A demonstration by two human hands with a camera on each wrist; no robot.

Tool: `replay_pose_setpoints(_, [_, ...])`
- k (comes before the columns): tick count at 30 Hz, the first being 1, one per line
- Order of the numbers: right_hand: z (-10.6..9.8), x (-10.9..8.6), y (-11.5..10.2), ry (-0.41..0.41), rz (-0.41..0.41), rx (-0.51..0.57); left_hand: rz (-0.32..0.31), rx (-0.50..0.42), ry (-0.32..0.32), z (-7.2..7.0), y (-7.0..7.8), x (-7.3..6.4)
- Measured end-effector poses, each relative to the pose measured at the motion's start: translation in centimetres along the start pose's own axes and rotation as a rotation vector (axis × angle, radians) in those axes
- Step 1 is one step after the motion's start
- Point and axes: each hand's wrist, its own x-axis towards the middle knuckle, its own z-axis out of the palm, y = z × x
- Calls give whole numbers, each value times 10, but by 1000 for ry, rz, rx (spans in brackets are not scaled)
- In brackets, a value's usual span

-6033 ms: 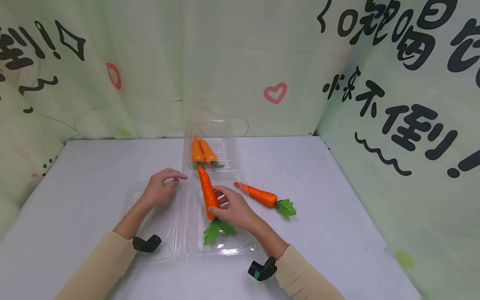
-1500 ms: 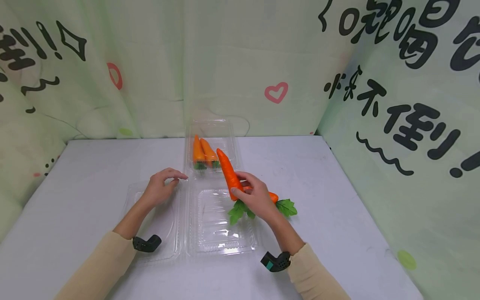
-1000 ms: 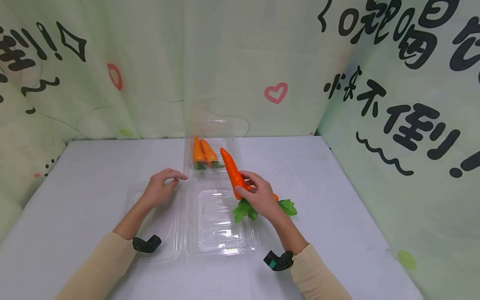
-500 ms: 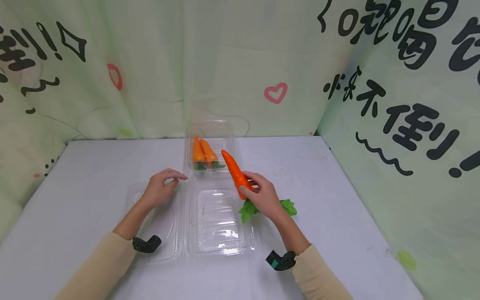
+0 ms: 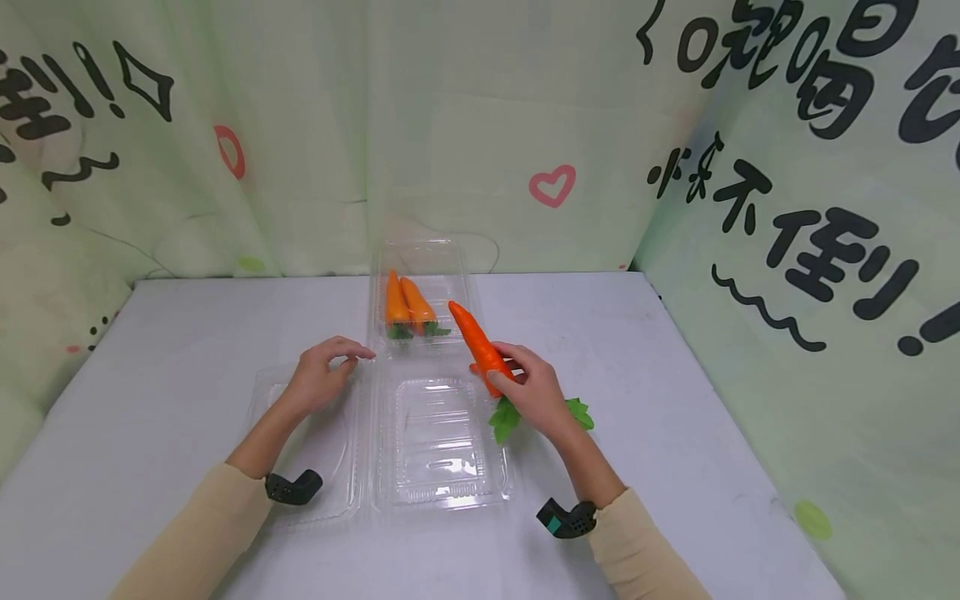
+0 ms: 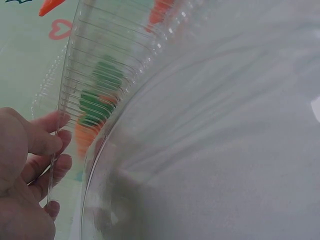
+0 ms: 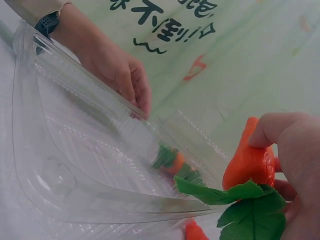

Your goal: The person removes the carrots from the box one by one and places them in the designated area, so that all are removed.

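Note:
My right hand [image 5: 528, 385] pinches an orange carrot [image 5: 477, 346] near its leafy end, with the tip pointing away and to the left. The carrot is held at the right edge of an open, hinged clear plastic container [image 5: 442, 442]; its green leaves [image 7: 255, 220] hang past the fingers in the right wrist view. My left hand [image 5: 322, 375] pinches the far edge of the container by its fold, thumb on one side and fingers [image 6: 61, 167] on the other. A second carrot lies right of the container, mostly hidden behind my right hand; its leaves [image 5: 579, 412] show.
Behind the open container stands another clear box [image 5: 457, 292] with two orange carrots [image 5: 397, 302] in it. Both are on a white table [image 5: 645, 467], enclosed by pale green printed curtains [image 5: 450, 125] at the back and sides.
Six seconds ago the carrot was over the container's middle; my right hand has carried it to the right edge, lately in small shifts, covering the second carrot. My left hand stays put.

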Motion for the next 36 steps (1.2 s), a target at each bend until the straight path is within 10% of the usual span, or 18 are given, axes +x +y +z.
replay_pose_setpoints(36, [-13, 0, 10, 81, 53, -27, -23, 10, -9, -1, 1, 1])
